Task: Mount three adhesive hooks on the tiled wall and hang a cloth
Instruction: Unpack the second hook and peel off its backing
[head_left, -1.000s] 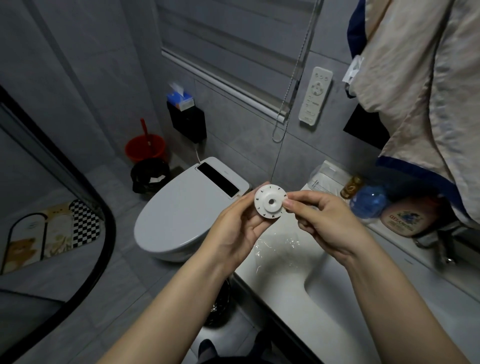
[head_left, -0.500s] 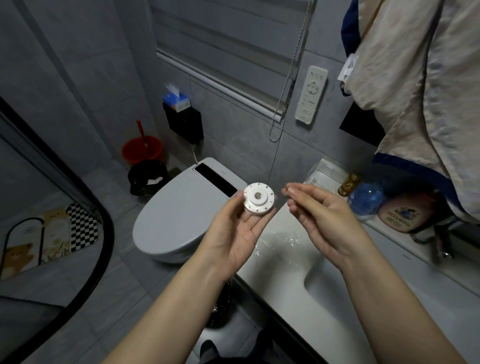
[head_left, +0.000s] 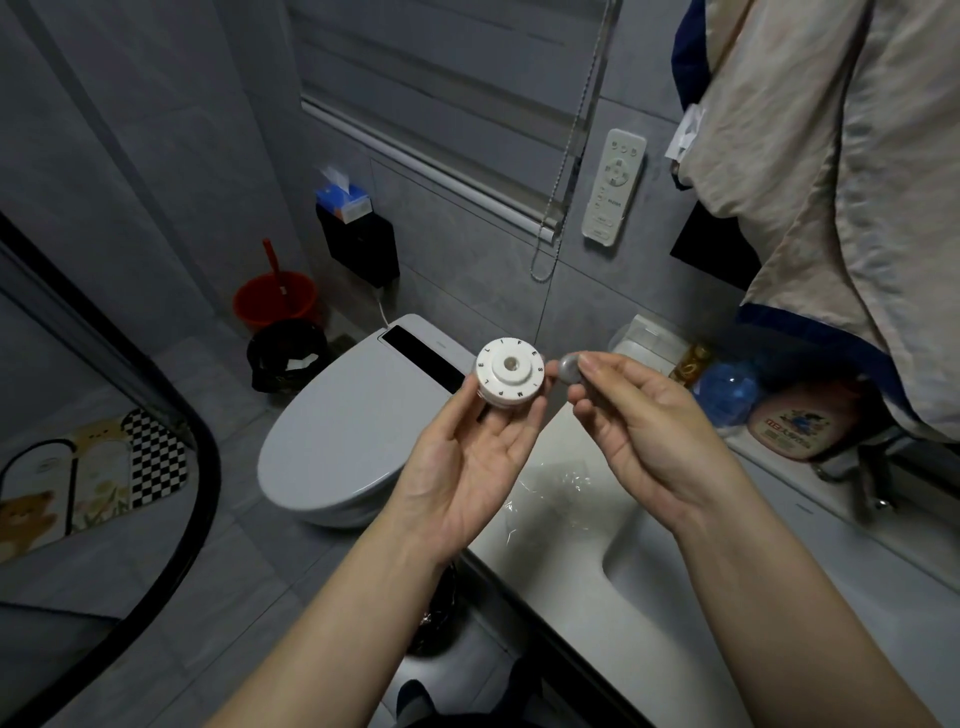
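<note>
Frame center: left hand (head_left: 467, 462) gripping white hook base (head_left: 510, 377), right hand (head_left: 644, 431) pinching small grey piece (head_left: 569, 368) just beside it.

Open air above the toilet lid (head_left: 343, 441); bottles (head_left: 727, 389) and hanging cloth (head_left: 831, 182) crowd the right.

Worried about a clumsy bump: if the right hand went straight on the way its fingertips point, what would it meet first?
Probably the white round hook base held in the left hand. The right hand, pinching a small grey piece, points left towards it; depth is uncertain.
</note>
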